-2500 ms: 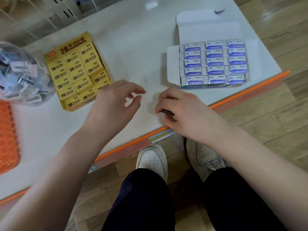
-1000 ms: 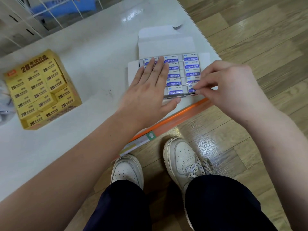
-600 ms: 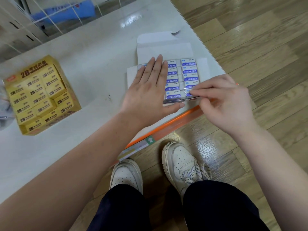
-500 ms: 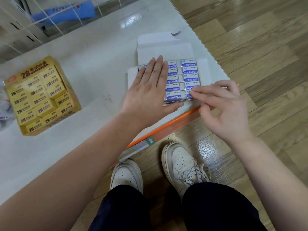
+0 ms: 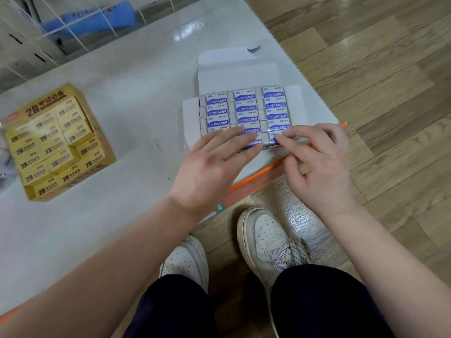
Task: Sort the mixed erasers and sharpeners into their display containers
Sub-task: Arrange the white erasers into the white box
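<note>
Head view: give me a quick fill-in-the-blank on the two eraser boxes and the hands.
The white box holds erasers in ____ columns.
The yellow box bears the mark ____.
The right hand touches the white box's ____ row.
Missing: three; 2B; nearest.

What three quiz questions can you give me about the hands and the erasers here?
1. True or false: the left hand lies flat over the blue-labelled erasers.
2. Which box is the right hand at? A: yellow box. B: white box.
3. Fill in: the erasers' blue labels read ____.
Key: 1 true; 2 B; 3 ERASER.
</note>
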{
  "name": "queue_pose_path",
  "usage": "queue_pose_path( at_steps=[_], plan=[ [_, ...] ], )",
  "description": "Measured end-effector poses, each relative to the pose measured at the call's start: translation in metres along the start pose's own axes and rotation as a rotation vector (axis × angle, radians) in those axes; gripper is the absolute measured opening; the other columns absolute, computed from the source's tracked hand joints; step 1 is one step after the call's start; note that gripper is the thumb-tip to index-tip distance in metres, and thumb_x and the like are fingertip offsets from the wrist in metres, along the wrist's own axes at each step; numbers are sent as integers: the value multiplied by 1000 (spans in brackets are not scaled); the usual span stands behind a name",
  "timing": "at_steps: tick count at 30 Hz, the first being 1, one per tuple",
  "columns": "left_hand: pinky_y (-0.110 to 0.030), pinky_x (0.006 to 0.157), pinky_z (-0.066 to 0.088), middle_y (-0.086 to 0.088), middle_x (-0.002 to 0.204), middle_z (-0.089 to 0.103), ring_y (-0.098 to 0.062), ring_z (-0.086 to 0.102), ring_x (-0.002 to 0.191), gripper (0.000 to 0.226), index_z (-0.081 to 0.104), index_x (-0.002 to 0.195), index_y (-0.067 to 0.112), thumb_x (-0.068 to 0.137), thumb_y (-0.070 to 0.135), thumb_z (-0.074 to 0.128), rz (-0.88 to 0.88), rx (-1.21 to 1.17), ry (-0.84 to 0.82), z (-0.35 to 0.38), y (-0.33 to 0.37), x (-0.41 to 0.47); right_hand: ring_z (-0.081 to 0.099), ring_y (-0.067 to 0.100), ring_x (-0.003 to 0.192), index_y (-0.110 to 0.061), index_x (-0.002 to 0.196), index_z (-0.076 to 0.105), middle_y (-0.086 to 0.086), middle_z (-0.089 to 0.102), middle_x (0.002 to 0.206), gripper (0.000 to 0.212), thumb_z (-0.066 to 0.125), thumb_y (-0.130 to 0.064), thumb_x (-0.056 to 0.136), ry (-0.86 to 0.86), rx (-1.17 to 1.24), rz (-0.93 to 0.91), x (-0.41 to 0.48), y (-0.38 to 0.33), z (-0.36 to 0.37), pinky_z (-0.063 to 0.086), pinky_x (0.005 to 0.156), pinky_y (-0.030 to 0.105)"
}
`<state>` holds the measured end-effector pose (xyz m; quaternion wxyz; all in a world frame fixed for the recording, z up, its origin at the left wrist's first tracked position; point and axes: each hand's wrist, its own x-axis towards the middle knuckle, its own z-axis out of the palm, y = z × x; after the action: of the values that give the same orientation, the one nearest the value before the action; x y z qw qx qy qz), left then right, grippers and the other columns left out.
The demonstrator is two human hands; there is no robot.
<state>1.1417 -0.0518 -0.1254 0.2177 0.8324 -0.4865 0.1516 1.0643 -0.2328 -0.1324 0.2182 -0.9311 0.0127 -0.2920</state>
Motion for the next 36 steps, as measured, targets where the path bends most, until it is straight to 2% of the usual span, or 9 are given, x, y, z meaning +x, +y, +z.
queue_pose_path(
  at_steps=[5, 11, 14, 17, 19, 21, 28, 32, 36],
  plan=[
    [-37, 93, 47, -2, 115, 67, -21, 61, 112, 24, 69, 111, 10, 90, 2, 61, -39, -37, 1, 6, -6, 3, 54, 34, 91, -13, 106, 72, 3, 66, 107, 28, 52, -15, 86, -17, -51, 2, -8, -3, 3, 43, 79, 47],
    [-37, 92, 47, -3, 110, 68, -23, 62, 108, 22, 71, 105, 9, 89, 3, 56, -50, -30, 5, 1, -3, 7, 49, 29, 95, -15, 104, 72, 3, 66, 107, 27, 54, -14, 84, 7, -72, 24, -6, -3, 4, 40, 84, 41],
    [-41, 99, 43, -6, 115, 66, -26, 60, 111, 24, 69, 105, 8, 92, 17, 52, -106, 4, -26, -7, 0, 17, 53, 30, 103, -11, 108, 69, 7, 64, 111, 26, 54, -15, 86, 18, -71, 47, 5, -8, 1, 39, 89, 40],
    [-40, 117, 17, -13, 148, 37, -27, 31, 139, 63, 38, 141, 3, 95, 45, 29, -300, 99, -289, -11, -1, 31, 39, 33, 130, -6, 131, 51, 12, 47, 138, 43, 45, -25, 92, -159, -150, 102, 29, -12, 2, 30, 105, 48],
    [-35, 117, 1, -14, 157, 14, -26, 10, 146, 76, 15, 149, 3, 92, 53, 10, -363, 167, -413, -8, -4, 36, 20, 28, 141, -11, 144, 31, 6, 26, 153, 58, 28, -39, 95, -358, -229, 161, 44, -13, 10, 17, 111, 54],
    [-34, 116, -3, -15, 157, 10, -26, 7, 146, 79, 12, 149, 2, 90, 55, 3, -373, 201, -438, -5, -7, 35, 12, 23, 144, -15, 149, 18, 0, 14, 157, 67, 13, -48, 91, -487, -240, 196, 49, -13, 18, 11, 112, 54],
    [-33, 116, -2, -15, 157, 13, -26, 10, 146, 79, 15, 149, 2, 91, 54, 4, -387, 196, -439, -4, -5, 36, 11, 24, 144, -11, 148, 20, 3, 12, 157, 68, 17, -48, 91, -523, -54, 205, 53, -8, 23, 10, 115, 43],
    [-31, 115, -5, -12, 159, 4, -22, 1, 147, 78, 6, 150, 4, 92, 57, 7, -438, 211, -475, -7, -12, 39, 10, 22, 144, -10, 148, 19, 4, 10, 157, 56, 30, -36, 99, -553, -42, 176, 67, -8, 30, 7, 115, 40],
    [-32, 118, -4, -9, 159, -4, -19, -5, 146, 74, -1, 150, 6, 96, 55, 15, -484, 227, -505, -7, -29, 48, 8, 21, 145, -11, 149, 17, 3, 8, 158, 55, 30, -34, 101, -594, -51, 149, 89, -5, 43, 7, 115, 41]
  ],
)
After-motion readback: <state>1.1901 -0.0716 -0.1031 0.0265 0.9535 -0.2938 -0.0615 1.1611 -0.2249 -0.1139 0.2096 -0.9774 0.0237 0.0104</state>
